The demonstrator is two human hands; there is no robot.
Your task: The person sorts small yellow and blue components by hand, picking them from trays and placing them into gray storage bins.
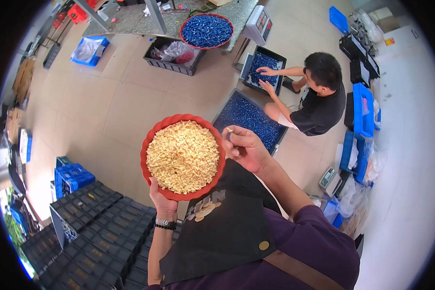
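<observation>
My left hand (161,199) grips the near rim of a red scalloped bowl (147,145) from below and holds it up in front of me. The bowl is heaped with small cream-coloured plastic pieces (182,155). My right hand (244,147) hovers just beyond the bowl's right rim, its fingers pinched on one small cream and blue piece (228,131). A black apron covers my front beneath the bowl.
A person in a black shirt (319,96) crouches on the floor ahead, both hands in a black tray of blue pieces (263,67). A larger tray of blue pieces (249,116) lies nearer. Stacked black crates (101,232) stand at lower left, blue crates (362,108) at right.
</observation>
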